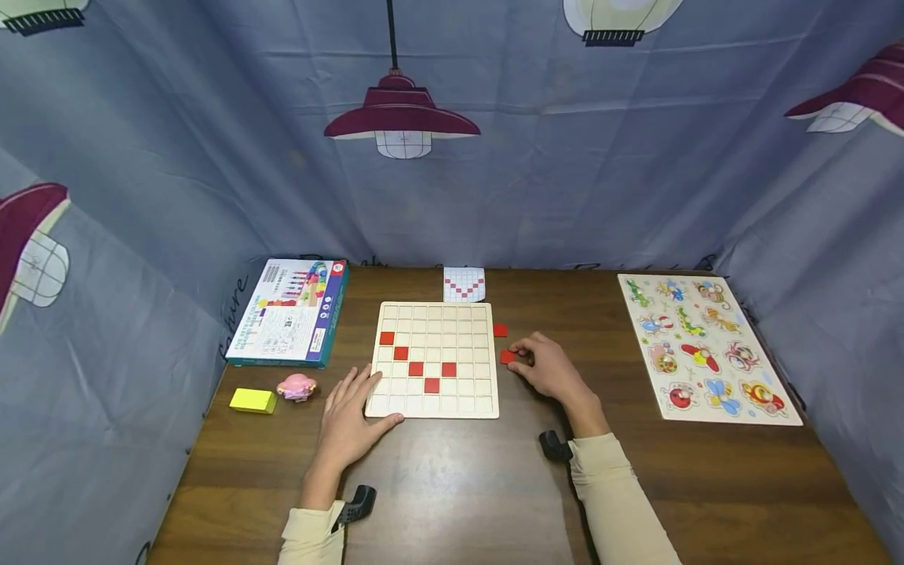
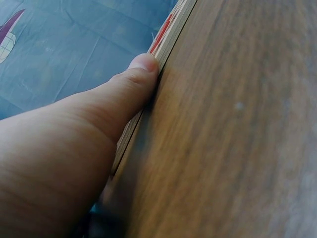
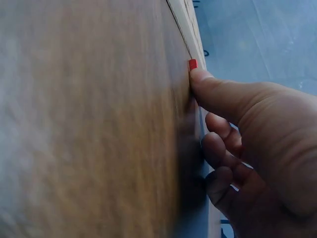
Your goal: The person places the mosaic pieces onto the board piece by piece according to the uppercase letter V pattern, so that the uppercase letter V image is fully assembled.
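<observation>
A pale wooden grid board (image 1: 466, 339) lies on the table with several red square tiles set in its cells, such as the red tile (image 1: 431, 385) lowest in the pattern. My left hand (image 1: 348, 428) rests at the board's near left corner, fingers extended along the left side and thumb (image 2: 141, 67) against the near edge. Just right of the board, my right hand (image 1: 554, 373) pinches a red square tile (image 3: 192, 64) between thumb and fingers, at table height. Another red tile (image 1: 500, 330) lies beyond it, beside the board's right edge.
Behind the board lies a pattern card (image 1: 464, 285) with red squares in a V. A flat game box (image 1: 286, 314), a yellow block (image 1: 253, 401) and a pink toy (image 1: 297, 387) sit at left. An insect puzzle board (image 1: 709, 349) lies at right; grey-blue curtains surround the table.
</observation>
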The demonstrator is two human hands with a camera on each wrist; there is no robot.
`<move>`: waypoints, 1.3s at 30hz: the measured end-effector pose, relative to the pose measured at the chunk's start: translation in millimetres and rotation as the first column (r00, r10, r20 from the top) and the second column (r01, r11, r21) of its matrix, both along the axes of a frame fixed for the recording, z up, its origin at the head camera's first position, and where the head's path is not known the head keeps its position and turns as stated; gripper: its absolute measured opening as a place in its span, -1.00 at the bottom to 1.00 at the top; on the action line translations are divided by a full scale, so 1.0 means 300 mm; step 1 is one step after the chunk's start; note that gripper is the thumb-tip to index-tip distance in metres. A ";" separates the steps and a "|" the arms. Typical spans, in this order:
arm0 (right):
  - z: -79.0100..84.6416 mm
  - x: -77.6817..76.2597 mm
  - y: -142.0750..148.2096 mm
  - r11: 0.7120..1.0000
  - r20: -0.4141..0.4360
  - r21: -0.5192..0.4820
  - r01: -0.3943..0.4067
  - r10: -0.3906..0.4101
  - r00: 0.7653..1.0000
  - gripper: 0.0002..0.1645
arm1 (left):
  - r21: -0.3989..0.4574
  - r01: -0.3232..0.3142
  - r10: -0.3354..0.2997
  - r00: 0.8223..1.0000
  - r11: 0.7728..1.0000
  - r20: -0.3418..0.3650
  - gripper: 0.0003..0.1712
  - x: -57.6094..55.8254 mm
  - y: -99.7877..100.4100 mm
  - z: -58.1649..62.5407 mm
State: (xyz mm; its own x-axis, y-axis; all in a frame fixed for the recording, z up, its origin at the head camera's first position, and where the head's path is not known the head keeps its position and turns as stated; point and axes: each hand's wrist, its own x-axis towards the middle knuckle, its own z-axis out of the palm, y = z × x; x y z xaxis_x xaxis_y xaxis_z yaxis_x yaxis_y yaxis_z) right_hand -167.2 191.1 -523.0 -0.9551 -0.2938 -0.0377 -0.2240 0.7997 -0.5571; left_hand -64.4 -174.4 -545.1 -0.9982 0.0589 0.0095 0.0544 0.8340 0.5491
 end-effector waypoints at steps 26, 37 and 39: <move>0.041 -0.028 -0.213 0.981 -0.092 0.107 -0.161 0.171 0.981 -0.68 | 0.003 -0.003 0.003 1.000 1.000 -0.010 0.04 0.006 -0.003 -0.002; 0.036 -0.032 -0.251 0.971 -0.078 0.180 -0.156 0.172 0.982 -0.70 | 0.001 -0.001 0.001 1.000 1.000 -0.014 0.04 0.005 0.000 -0.009; 0.038 -0.033 -0.255 0.972 -0.087 0.175 -0.155 0.172 0.981 -0.71 | 0.002 -0.001 0.001 1.000 1.000 -0.018 0.04 0.003 -0.001 -0.009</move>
